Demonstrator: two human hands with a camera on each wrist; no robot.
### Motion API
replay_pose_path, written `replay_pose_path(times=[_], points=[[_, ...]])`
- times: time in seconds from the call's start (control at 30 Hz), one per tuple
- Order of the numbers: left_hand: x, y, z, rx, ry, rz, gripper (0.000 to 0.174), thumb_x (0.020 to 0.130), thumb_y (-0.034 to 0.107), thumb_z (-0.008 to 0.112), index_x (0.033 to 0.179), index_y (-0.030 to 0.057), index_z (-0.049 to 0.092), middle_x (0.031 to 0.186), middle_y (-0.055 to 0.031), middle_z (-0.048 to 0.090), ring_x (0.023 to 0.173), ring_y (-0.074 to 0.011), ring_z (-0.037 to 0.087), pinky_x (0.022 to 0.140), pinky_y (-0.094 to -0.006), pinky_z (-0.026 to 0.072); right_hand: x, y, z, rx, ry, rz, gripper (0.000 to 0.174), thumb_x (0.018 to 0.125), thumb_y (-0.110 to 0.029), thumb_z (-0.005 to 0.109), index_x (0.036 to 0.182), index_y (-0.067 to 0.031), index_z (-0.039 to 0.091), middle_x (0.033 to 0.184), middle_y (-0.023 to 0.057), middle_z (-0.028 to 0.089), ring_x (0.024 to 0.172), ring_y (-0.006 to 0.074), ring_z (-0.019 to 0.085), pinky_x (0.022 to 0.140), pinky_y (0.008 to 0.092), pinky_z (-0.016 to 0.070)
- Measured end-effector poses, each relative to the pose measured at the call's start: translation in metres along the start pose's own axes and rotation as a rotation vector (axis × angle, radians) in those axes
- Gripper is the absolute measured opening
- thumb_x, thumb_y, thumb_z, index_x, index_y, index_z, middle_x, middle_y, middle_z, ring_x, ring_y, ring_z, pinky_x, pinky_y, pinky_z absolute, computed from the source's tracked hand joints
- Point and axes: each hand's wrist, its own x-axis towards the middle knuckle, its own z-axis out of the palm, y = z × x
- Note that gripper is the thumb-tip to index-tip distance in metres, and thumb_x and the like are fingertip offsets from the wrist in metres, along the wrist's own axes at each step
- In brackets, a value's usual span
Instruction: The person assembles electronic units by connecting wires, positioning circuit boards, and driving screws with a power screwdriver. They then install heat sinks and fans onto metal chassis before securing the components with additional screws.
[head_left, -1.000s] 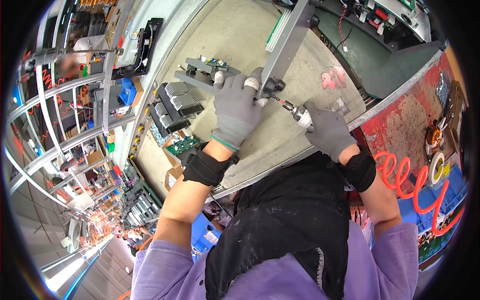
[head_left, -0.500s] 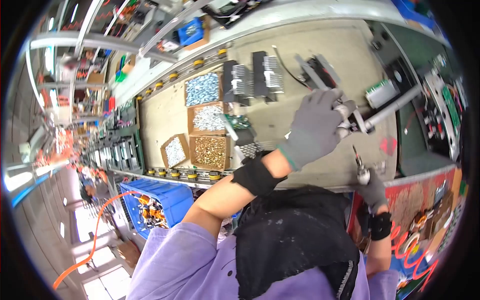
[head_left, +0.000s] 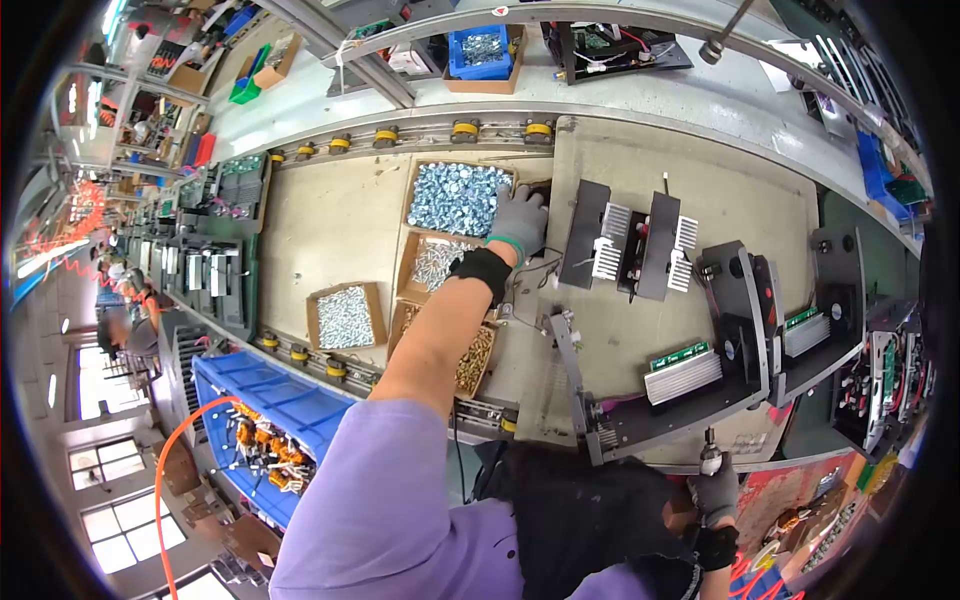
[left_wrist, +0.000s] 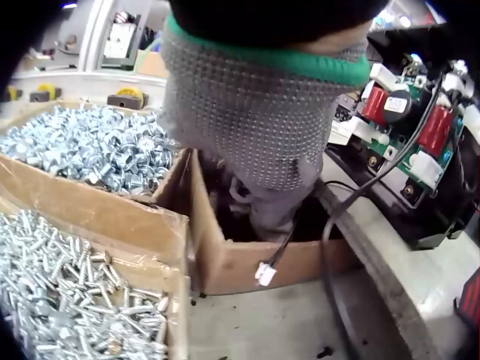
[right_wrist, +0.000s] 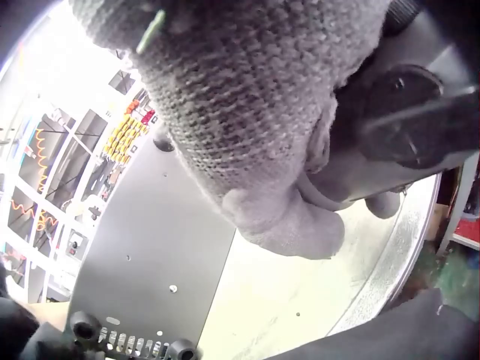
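The left hand (head_left: pixel 520 218), in a grey knit glove with a green hem, reached down into an open brown cardboard box (left_wrist: pixel 277 264); its fingertips were hidden below the walls, so whether they were spread or pinching something could not be told. A small white plastic connector (left_wrist: pixel 264 274) on a dark cable hung over the box's near wall. Just beside that box lay shiny silver flanged bolts (left_wrist: pixel 112 150) in one cardboard tray and slim silver screws (left_wrist: pixel 67 292) in another, while brass-coloured screws (head_left: pixel 473 365) showed partly behind the forearm. The right hand (head_left: pixel 716 494), also in grey knit, had its fingers wrapped around a dark-bodied power screwdriver with a silver nose (head_left: pixel 711 460), its tip pointing toward a dark grey metal bracket frame (head_left: pixel 650 428) near the edge of the worn, pale tabletop (head_left: pixel 622 335). The frame carried a silver finned heatsink (head_left: pixel 684 378) alongside a green circuit board (head_left: pixel 680 353). Farther back stood two black plates with silver fins (head_left: pixel 582 240), side by side.
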Motion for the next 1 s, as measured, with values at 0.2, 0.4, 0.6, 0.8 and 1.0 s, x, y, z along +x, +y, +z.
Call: replay_pose_path(times=[0.2, 0.4, 0.6, 0.8, 1.0], points=[[0.004, -0.012, 0.009, -0.04, -0.186, 0.081, 0.021, 0.079, 0.012, 0.06, 0.096, 0.0205, 0.069, 0.086, -0.005, 0.069, 0.094, -0.0265, 0.062, 0.097, -0.0459, 0.0332, -0.037, -0.037, -0.003, -0.112, 0.086, 0.063, 0.053, 0.061, -0.024, 0.081, 0.105, -0.0071, 0.057, 0.086, 0.0141, 0.068, 0.081, 0.0305, 0.068, 0.073, 0.0388, 0.0509], [-0.015, -0.017, -0.001, -0.39, 0.11, -0.167, 0.014, 0.081, 0.015, 0.063, 0.088, 0.0214, 0.073, 0.079, -0.0091, 0.069, 0.078, -0.0235, 0.064, 0.08, -0.0377, 0.0438, -0.054, -0.027, 0.0, 0.093, 0.127, -0.081, 0.046, 0.064, -0.022, 0.082, 0.099, -0.0083, 0.055, 0.085, 0.0135, 0.068, 0.08, 0.0309, 0.068, 0.069, 0.0387, 0.0509], [-0.05, -0.025, -0.042, -1.375, 0.188, -0.48, 0.019, 0.089, 0.015, 0.062, 0.105, 0.006, 0.067, 0.082, -0.0041, 0.066, 0.07, -0.0158, 0.061, 0.064, -0.0291, 0.0488, -0.071, -0.037, -0.018, -0.039, 0.109, -0.172, 0.041, 0.064, -0.012, 0.075, 0.098, -0.0088, 0.054, 0.079, 0.0149, 0.066, 0.077, 0.0354, 0.067, 0.066, 0.0403, 0.0505], [-0.135, 0.092, -0.163, -2.139, -0.08, -0.192, 0.031, 0.094, 0.023, 0.059, 0.117, 0.0042, 0.054, 0.087, -0.0015, 0.056, 0.075, -0.0132, 0.056, 0.064, -0.0256, 0.0467, -0.101, -0.076, -0.046, 0.136, 0.082, -0.341, 0.039, 0.065, -0.006, 0.074, 0.099, -0.0058, 0.054, 0.077, 0.0146, 0.065, 0.07, 0.0295, 0.067, 0.063, 0.0353, 0.0504], [-0.175, 0.252, -0.181, -2.025, -0.597, -0.166, 0.032, 0.092, 0.012, 0.06, 0.121, 0.0005, 0.053, 0.098, -0.0075, 0.06, 0.084, -0.0158, 0.063, 0.073, -0.0299, 0.056, -0.12, -0.09, -0.076, 0.199, 0.073, -0.569, 0.044, 0.066, -0.014, 0.078, 0.102, -0.0059, 0.054, 0.077, 0.0156, 0.064, 0.072, 0.0329, 0.066, 0.062, 0.0377, 0.0501]])
